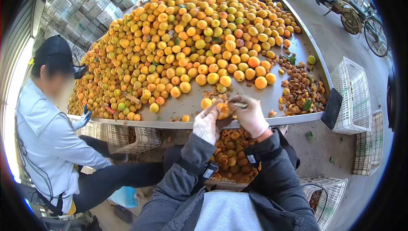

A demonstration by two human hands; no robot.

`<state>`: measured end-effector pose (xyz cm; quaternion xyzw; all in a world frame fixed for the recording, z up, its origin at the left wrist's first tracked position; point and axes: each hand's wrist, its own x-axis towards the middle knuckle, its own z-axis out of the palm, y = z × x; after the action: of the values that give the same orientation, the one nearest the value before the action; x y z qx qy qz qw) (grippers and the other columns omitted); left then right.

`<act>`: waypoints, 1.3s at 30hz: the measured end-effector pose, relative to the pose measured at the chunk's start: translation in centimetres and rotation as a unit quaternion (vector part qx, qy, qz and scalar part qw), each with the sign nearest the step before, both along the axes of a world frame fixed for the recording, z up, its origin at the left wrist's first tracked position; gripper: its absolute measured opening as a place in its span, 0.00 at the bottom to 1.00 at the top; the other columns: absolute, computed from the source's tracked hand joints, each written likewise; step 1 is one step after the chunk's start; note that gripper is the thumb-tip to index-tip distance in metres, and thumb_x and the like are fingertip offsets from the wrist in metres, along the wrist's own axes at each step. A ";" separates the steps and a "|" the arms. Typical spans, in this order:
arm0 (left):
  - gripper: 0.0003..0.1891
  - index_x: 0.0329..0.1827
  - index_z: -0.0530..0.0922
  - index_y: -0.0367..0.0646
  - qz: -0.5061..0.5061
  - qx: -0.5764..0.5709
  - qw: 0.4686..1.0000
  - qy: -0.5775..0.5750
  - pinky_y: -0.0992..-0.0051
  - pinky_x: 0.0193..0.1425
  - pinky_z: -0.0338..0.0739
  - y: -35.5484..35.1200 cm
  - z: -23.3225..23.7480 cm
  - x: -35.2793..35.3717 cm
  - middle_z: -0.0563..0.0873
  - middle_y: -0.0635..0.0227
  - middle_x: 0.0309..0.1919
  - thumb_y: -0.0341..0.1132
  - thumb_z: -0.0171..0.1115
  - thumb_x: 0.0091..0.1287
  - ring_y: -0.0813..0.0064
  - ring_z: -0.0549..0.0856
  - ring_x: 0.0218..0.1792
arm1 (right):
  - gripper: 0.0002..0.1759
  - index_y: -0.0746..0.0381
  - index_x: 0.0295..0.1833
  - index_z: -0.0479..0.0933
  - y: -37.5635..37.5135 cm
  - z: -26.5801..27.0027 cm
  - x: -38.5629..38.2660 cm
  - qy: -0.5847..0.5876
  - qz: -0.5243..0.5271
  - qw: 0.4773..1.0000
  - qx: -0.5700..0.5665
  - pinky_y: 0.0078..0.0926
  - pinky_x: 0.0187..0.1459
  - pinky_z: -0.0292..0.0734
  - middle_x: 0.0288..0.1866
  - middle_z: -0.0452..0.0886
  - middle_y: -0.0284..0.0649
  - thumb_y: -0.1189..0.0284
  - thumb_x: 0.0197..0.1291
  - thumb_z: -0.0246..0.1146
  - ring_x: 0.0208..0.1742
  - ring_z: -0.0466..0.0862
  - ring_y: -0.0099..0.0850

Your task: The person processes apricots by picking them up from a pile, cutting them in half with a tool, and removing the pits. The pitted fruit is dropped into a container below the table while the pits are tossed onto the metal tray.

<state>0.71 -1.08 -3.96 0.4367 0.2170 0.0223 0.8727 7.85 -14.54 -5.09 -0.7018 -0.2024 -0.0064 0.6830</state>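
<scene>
Left hand (206, 126): gloved, raised at the near edge of the surface (263, 99); its fingers are bent into a pinch, no wider apart than the cut fruit they have hold of, seemingly to steady it.
Cut fruit (224, 111): up between both hands, at the near edge of the surface, its orange flesh showing; held like that, I'd judge, to give the blade room.
Right hand (251, 119): gloved, just beside the left; its fingers are curled snugly on what looks like a small knife (240, 104). The blade is blurred, so I cannot tell whether it touches the flesh.
Loose fruit (206, 103): just beyond the left fingers; I cannot tell if they touch it.
Heap (178, 39): whole fruit piled over most of the surface, spilling towards its near edge, probably for easy reach.
Brown scraps (302, 87): at the right end of the surface, mostly apart from the heap, presumably to stop them mixing.
Crate (223, 184): below the near edge of the surface, between the person's legs, with fruit pieces (231, 159) in it; a handy spot under the hands.
Neighbour (53, 118): seated at the left end of the surface, a blue-gloved hand (83, 119) by its edge, grip unclear.
</scene>
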 end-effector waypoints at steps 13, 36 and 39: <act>0.20 0.57 0.80 0.50 -0.112 0.744 0.648 0.118 0.66 0.61 0.77 6.8 1.1 3.6 0.83 0.61 0.54 0.42 0.65 0.62 0.57 0.83 0.54 | 0.17 0.60 0.60 0.72 -3.9 1.0 2.4 0.447 0.027 0.777 0.442 0.14 0.20 0.60 0.28 0.69 0.29 0.67 0.68 0.56 0.21 0.65 0.16; 0.22 0.65 0.71 0.33 -0.129 0.088 0.988 -0.012 0.78 0.60 0.75 2.0 1.0 -0.6 0.81 0.64 0.52 0.27 0.60 0.69 0.78 0.80 0.51 | 0.16 0.65 0.47 0.79 0.1 -0.1 -1.9 0.001 -0.025 0.998 -0.056 0.25 0.44 0.78 0.39 0.83 0.47 0.83 0.51 0.59 0.40 0.84 0.32; 0.23 0.66 0.69 0.36 -0.128 0.096 0.987 -0.018 0.73 0.64 0.74 2.5 0.5 -0.9 0.80 0.64 0.53 0.25 0.60 0.68 0.73 0.80 0.55 | 0.13 0.66 0.46 0.80 0.1 1.0 -2.5 0.063 0.015 0.998 0.013 0.23 0.41 0.78 0.35 0.84 0.41 0.80 0.54 0.62 0.35 0.82 0.25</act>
<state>-0.21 1.43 -3.46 0.5421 0.1406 -0.0609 0.8262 5.34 -14.46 -4.05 -0.6887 -0.1692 0.0459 0.7035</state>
